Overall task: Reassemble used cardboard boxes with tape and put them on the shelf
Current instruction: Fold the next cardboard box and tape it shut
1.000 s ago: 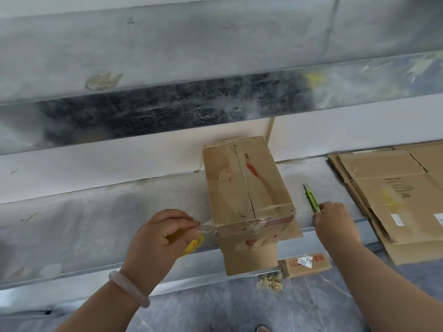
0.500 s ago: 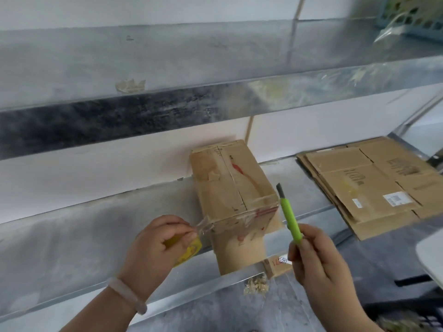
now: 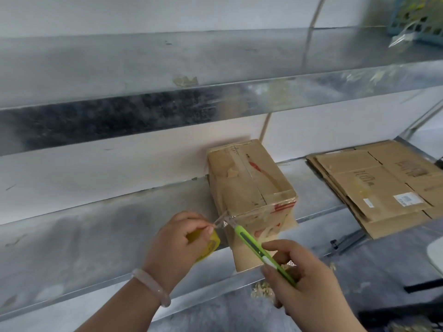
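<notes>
A small taped cardboard box (image 3: 249,185) stands on the metal shelf (image 3: 96,236), one flap hanging over the front edge. My left hand (image 3: 177,245) grips a yellow tape roll (image 3: 208,243) just left of the box and pinches a clear strip of tape (image 3: 221,220) stretched to the box's front left corner. My right hand (image 3: 304,281) holds a green utility knife (image 3: 261,252) in front of the box. The knife's tip touches the stretched tape beside the corner.
A stack of flattened cardboard boxes (image 3: 381,185) lies on the shelf at the right. An upper metal shelf (image 3: 215,68) overhangs, with a blue basket (image 3: 419,17) at its far right. Paper shreds (image 3: 261,289) lie on the grey floor below.
My right hand picked the green knife up from the shelf right of the box and brought it left across the box's front to the tape strip. My left hand kept the tape taut.
</notes>
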